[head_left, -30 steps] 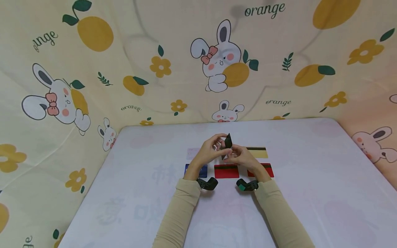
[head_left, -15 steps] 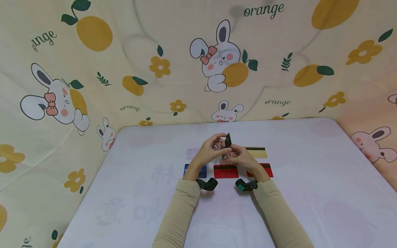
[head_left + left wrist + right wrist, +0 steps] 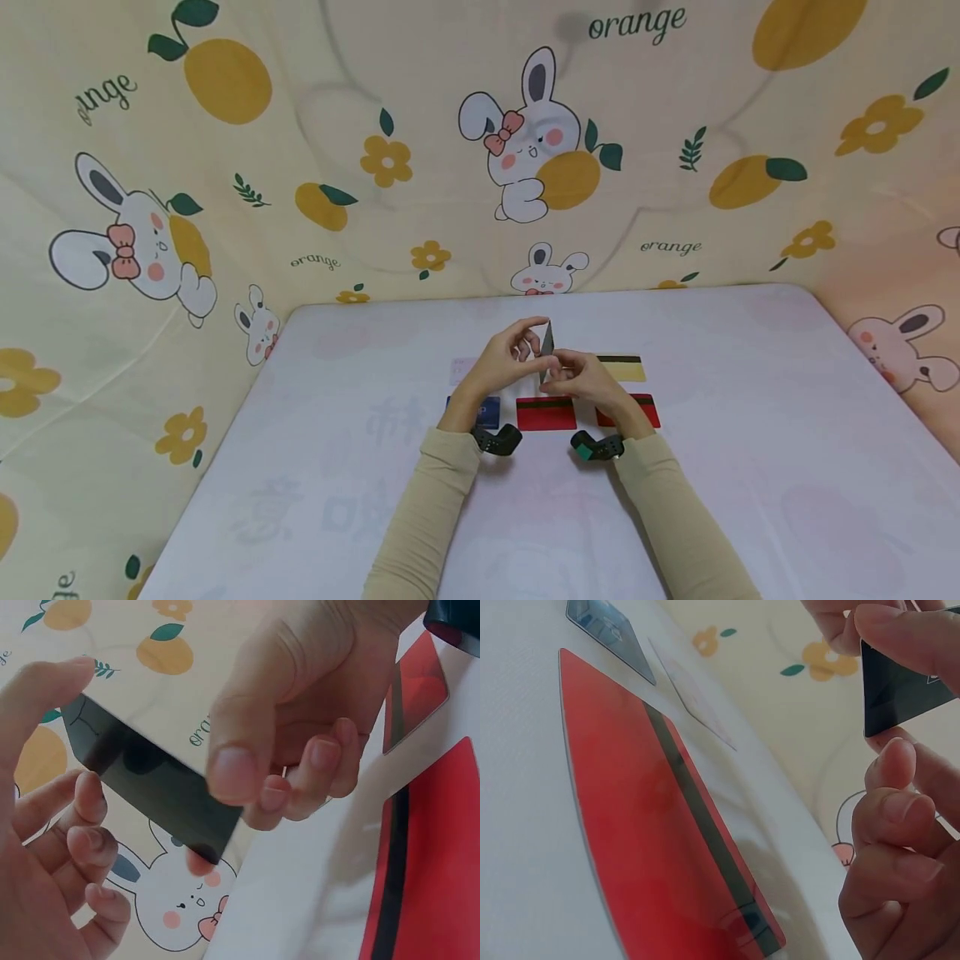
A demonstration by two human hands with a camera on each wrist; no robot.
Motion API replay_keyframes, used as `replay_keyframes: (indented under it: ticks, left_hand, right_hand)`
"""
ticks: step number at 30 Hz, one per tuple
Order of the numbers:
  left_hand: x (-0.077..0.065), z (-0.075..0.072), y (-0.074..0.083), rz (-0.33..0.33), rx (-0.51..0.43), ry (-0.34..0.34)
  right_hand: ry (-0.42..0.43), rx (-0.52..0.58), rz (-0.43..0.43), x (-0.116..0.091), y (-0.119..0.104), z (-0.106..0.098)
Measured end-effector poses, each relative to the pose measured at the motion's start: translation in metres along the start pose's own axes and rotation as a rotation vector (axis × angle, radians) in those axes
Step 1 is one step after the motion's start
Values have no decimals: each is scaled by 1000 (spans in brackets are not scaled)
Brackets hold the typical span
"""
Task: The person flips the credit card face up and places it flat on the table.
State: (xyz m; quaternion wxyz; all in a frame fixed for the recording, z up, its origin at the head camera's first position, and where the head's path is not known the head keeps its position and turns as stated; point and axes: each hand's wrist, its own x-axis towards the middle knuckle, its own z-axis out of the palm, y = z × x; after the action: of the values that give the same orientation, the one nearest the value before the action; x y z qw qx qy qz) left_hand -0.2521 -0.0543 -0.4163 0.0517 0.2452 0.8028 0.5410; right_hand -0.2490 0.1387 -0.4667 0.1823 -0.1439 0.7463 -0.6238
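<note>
A black plastic card point(image 3: 547, 340) is held up, nearly edge-on in the head view, between my two hands above the table. With its index finger at the card's upper corner and its thumb across the lower part, my left hand point(image 3: 504, 360) holds one side. My right hand point(image 3: 594, 385) pinches the lower end, its other fingers curled. In the left wrist view the card point(image 3: 150, 772) shows a dark, glossy face. Below the hands lies a red card point(image 3: 546, 419) with a black stripe.
On the white table point(image 3: 315, 467) lie a blue card point(image 3: 491, 412), a pale pink card point(image 3: 461, 370), a gold card point(image 3: 626, 372) with a dark stripe and another red card point(image 3: 647, 408). Patterned cloth point(image 3: 450, 183) hangs behind. Dark devices sit on both wrists.
The black card has turned so its face shows narrower and lighter. My left index finger has straightened and risen slightly, and the left wrist has shifted a little left. My right hand has barely moved.
</note>
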Motion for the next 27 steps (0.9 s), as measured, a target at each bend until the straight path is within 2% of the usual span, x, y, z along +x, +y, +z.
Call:
replay_keyframes:
  ticks: [6,17,27]
  left_hand:
    - [3,-1,3,10,19,-3]
    - [4,-5,0,29,29,25]
    - [4,-7,2,30,18,31]
  right_hand:
    - [21,-59,-3,0,-1,-1]
    - [11,-59,19,0,-3,-5]
    - [11,-95,-10,1,-7,-12]
